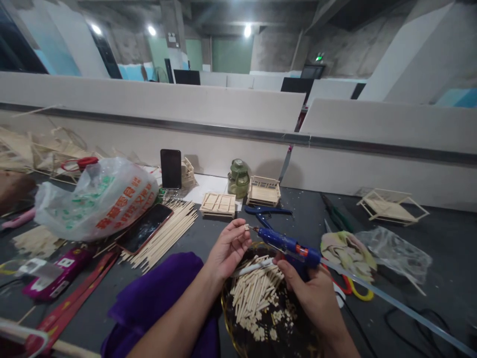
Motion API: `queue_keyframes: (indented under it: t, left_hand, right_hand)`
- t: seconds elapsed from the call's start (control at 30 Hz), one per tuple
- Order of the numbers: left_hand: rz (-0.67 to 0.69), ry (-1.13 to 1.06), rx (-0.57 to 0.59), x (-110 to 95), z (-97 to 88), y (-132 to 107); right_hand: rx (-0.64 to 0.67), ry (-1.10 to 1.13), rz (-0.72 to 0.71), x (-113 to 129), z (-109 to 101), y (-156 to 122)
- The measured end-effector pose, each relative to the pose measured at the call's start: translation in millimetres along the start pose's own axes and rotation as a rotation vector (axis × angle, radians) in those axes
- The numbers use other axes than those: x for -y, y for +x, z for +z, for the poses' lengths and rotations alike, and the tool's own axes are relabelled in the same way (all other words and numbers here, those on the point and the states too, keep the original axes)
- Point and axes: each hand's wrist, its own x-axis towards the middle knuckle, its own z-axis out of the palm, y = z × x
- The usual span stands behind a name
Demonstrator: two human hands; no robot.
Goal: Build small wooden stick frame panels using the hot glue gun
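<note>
In my right hand (311,293) is a blue hot glue gun (278,240), a long clear glue stick (395,302) trailing from its back end. Its nozzle points left at the fingertips of my left hand (233,246), which pinch a small pale wood piece (246,227). The nozzle is at or very near that piece; whether they touch I cannot tell. Below both hands sits a dark, gold-rimmed tray (225,318) with short wooden sticks (255,293) and tiny wood bits (257,332). A white rod (253,267) lies across the sticks.
Small stick-built models (218,205) stand behind, near a green jar (238,179) and blue pliers (266,214). Leftward are long sticks (169,231), a phone (147,226), a plastic bag (99,199) and purple cloth (156,293). Scissors (359,291) and a rag (348,253) lie right.
</note>
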Motion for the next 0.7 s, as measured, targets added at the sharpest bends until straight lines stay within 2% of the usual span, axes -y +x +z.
queue_keyframes:
  t: [0.17,0.7]
  left_hand:
    - [0.001,0.007,0.003,2.4,0.5,-0.1]
    - [-0.008,-0.004,-0.003,3.4,0.0,0.6]
  right_hand:
    - [-0.014,-0.053,-0.032,-2.8,-2.5,1.4]
    - [0.004,-0.035,-0.053,-5.3,1.5,0.8]
